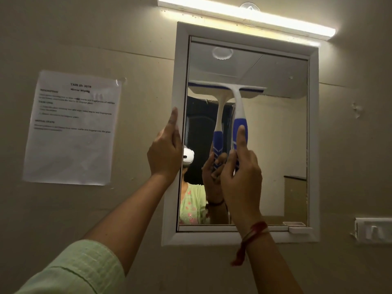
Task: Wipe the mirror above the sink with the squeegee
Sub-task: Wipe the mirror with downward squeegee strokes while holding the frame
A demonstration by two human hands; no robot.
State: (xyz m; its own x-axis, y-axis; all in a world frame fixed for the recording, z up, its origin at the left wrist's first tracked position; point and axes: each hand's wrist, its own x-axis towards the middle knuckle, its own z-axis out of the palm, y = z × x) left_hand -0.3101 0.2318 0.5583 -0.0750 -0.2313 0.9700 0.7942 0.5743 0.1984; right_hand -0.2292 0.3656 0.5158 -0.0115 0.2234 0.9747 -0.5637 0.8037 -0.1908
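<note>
A mirror (275,145) in a white frame (314,145) hangs on the beige wall. A white squeegee (238,100) with a blue grip is pressed flat to the glass, its blade lying across the upper left part of the mirror. My right hand (241,177) is shut on the blue handle, the index finger stretched up along it. My left hand (164,151) grips the left edge of the frame, thumb on the front. The sink is out of view. The mirror reflects the squeegee and both my hands.
A lit tube light (254,18) runs above the mirror. A printed task sheet (72,128) is taped to the wall on the left. A white switch plate (374,230) sits at lower right. A small white tray (299,229) rests on the frame's lower right corner.
</note>
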